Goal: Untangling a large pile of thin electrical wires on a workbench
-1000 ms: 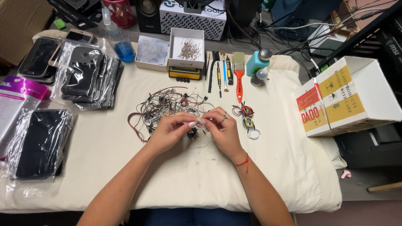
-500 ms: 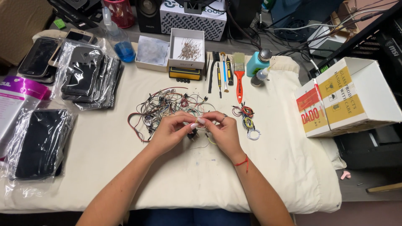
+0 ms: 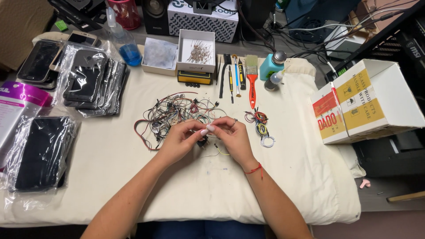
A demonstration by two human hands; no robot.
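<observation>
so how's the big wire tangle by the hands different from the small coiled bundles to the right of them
The big wire tangle is loose and sprawling, strands trailing over the cloth; the small coiled bundles are wound into tidy loops. The tangle covers far more cloth than the bundles. The left hand and right hand work at the tangle's near edge, while the bundles lie untouched. Both are thin wires of mixed colours on the same cream cloth.

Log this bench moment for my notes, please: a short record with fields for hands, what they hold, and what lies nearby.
left hand: pinching a small dark component with wires, fingertips meeting the right hand's
right hand: pinching the same piece from the other side
behind hands: tangled wire pile
right of hands: small coiled wires
far edge: orange-handled brush, open white box of small parts
left side: bagged phones
surface: cream cloth
</observation>
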